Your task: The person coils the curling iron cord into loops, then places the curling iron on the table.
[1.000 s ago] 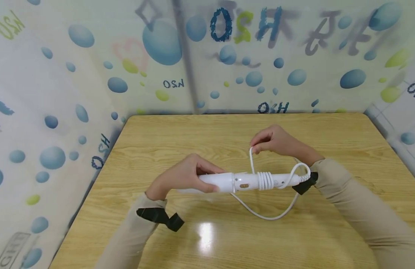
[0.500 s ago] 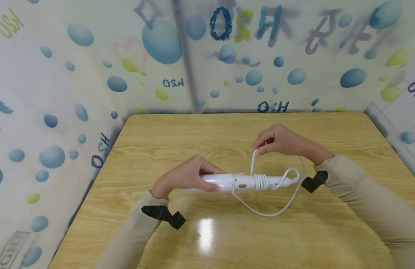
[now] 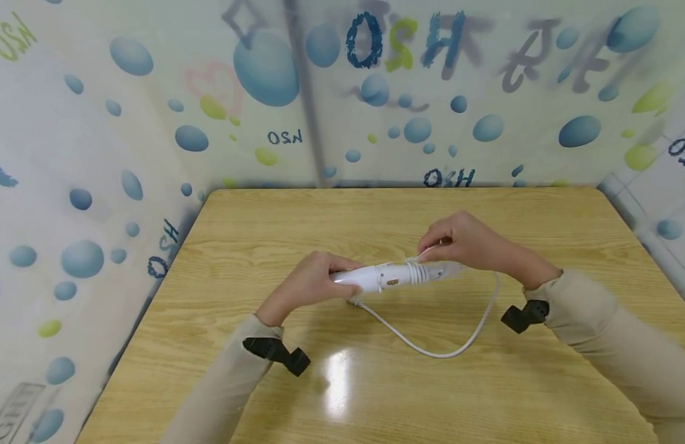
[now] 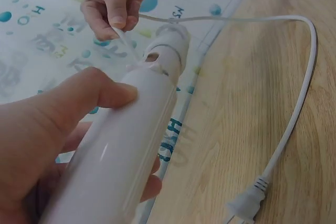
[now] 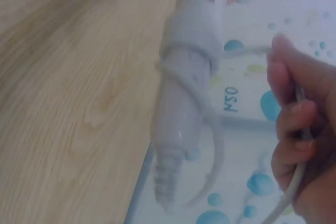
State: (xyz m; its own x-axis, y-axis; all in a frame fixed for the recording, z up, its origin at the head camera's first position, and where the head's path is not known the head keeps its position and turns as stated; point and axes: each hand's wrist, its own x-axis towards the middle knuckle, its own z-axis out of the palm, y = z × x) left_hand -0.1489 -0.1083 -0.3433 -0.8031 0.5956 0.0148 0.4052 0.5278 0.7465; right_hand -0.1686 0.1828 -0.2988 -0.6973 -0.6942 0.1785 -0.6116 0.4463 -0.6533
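Observation:
My left hand point(image 3: 311, 282) grips the thick end of a white wand-shaped electric appliance point(image 3: 370, 280), thumb along its near side. Held above the table, the appliance tilts slightly, its thin end pointing right and farther away. White power cord point(image 3: 418, 273) is wound in several turns round the thin part. My right hand point(image 3: 464, 243) pinches the cord just beyond these turns. In the right wrist view more of the cord point(image 5: 300, 169) runs through that hand's curled fingers, and a loop hangs by the ribbed cord end point(image 5: 168, 174). A two-pin plug point(image 4: 247, 204) hangs near my left hand.
A wood-grain table point(image 3: 342, 222) lies beneath both hands. The free cord point(image 3: 442, 356) sags in a wide arc between the plug and my right hand. A patterned wall covering point(image 3: 342, 123) stands at the table's back and sides. Black straps point(image 3: 276, 353) sit round both sleeves.
The appliance has moved away from me and its thin end has swung farther back, closer to my right hand. The stretch of cord between the turns and my right fingers is shorter. The plug has come into sight.

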